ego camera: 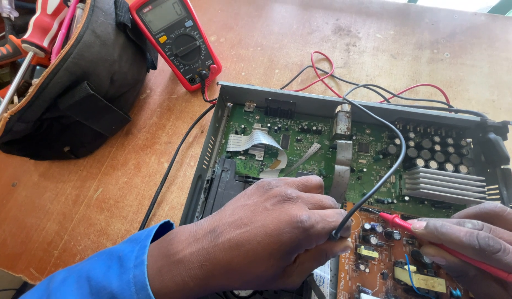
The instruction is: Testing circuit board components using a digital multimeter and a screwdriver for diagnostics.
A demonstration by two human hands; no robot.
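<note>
- The left hand [267, 235] rests over the open metal chassis [211, 144], its grip closed on the black probe [338, 232], pinched at the fingertips where the black lead [386, 177] enters; the tip itself is hidden under the fingers.
- The right hand [477, 238] holds the red probe [402, 224] like a pen, grip closed along its shaft, the metal tip set down among the small capacitors on the orange-brown circuit board [377, 260].
- Both leads run back over the green main board [316, 149] and the chassis rear wall to the red multimeter [175, 39], which lies on the wooden desk [73, 194] beside a black tool bag [73, 83].
- To probe well here, I judge that both hands should brace on the chassis edge so the tips do not slide and bridge neighbouring solder points.
- Fingers are best kept behind the probe guards, off bare metal.
- The meter sits well apart from the hands, so contact must hold steady while the eyes lift to the display.
</note>
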